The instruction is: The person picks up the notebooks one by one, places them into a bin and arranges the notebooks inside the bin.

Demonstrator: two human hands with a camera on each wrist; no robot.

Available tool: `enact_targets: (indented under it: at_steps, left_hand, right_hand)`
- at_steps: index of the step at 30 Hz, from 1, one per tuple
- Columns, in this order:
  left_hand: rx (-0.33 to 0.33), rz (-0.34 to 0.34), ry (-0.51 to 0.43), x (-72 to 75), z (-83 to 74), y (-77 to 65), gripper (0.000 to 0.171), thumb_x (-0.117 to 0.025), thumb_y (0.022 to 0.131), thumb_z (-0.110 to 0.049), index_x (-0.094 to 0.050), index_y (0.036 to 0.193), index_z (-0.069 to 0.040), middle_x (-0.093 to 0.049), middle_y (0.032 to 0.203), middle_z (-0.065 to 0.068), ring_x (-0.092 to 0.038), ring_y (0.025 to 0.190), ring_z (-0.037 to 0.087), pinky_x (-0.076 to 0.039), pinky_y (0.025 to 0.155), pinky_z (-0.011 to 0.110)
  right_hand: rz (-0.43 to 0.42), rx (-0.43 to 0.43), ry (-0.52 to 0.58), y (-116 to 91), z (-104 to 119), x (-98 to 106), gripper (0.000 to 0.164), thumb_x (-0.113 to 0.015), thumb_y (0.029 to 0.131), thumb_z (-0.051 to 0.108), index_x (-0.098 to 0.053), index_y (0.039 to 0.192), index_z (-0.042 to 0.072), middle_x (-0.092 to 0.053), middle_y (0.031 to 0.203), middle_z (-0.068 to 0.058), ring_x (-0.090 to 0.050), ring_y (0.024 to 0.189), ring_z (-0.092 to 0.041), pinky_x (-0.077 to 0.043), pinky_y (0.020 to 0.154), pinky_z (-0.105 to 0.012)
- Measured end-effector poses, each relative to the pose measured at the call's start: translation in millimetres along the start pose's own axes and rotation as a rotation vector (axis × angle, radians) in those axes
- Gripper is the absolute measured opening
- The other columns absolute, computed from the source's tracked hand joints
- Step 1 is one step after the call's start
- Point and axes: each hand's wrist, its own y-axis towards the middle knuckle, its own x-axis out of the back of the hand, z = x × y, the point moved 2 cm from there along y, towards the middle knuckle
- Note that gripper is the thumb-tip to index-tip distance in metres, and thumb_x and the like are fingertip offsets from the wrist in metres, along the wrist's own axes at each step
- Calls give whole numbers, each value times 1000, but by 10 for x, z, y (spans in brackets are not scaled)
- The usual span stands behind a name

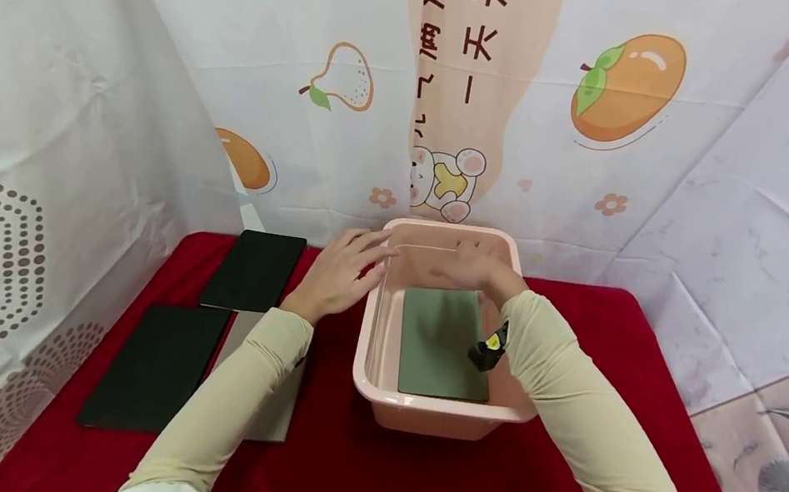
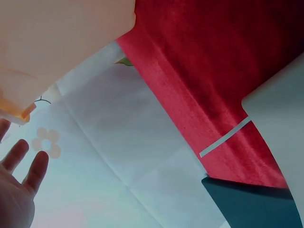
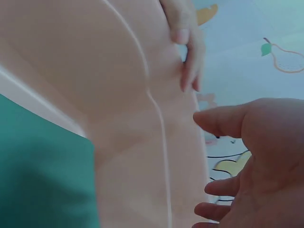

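Note:
A pink plastic basin (image 1: 443,405) stands on the red cloth. Inside it a green notebook (image 1: 441,345) lies flat on the bottom, partly behind my right wrist. My left hand (image 1: 341,270) is at the basin's left rim, fingers extended and holding nothing; whether the fingertips touch the rim I cannot tell. Over the inside of the basin, towards its far wall, hovers my right hand (image 1: 476,268), its fingers loose and nothing in them. The right wrist view shows that hand (image 3: 259,161) with thumb and fingers apart, facing the left hand (image 3: 189,45) at the rim.
Left of the basin lie a black notebook (image 1: 255,270) at the back, a second black notebook (image 1: 153,368) nearer the front, and a grey notebook (image 1: 276,410) partly under my left forearm. Red cloth (image 1: 406,483) covers the table. A printed white curtain (image 1: 258,33) hangs behind.

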Motion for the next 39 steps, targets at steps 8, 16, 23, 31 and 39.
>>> enact_targets:
  at_steps: [8,16,23,31,39]
  left_hand:
    - [-4,6,11,34,-3,2,46,-39,105,-41,-53,148,-35,-39,164,-2,-36,146,28,-32,119,56]
    - [20,-85,3,98,-48,41,48,-40,107,-48,-49,152,-36,-35,167,-4,-37,146,29,-36,116,55]
    - [44,-99,31,162,-77,69,55,-32,106,-57,-40,157,-37,-28,169,-3,-31,150,33,-32,119,58]
    - [81,-73,58,182,-71,104,64,-17,103,-69,-28,160,-42,-17,173,-4,-20,156,39,-20,125,59]
    - [144,-40,71,210,-64,92,61,-22,104,-67,-21,161,-45,-14,174,-3,-8,160,39,-12,126,63]
  right_hand:
    - [-282,-425,-154,-324,203,159,103,-53,94,63,-10,161,-2,-6,167,-28,-8,154,-49,-20,124,-63]
    - [-314,-354,-124,-393,168,216,115,-60,89,68,2,165,9,9,172,-20,8,159,-43,-8,124,-69]
    - [-278,-338,-142,-481,134,263,117,-62,87,70,7,165,16,16,171,-17,14,158,-44,-8,123,-71]
    - [-260,-292,-162,-555,16,340,110,-61,90,66,2,166,17,13,173,-14,12,158,-45,-7,121,-74]
    - [-252,-251,-172,-686,-149,375,101,-59,94,60,-6,166,14,9,173,-15,8,159,-44,-6,123,-71]
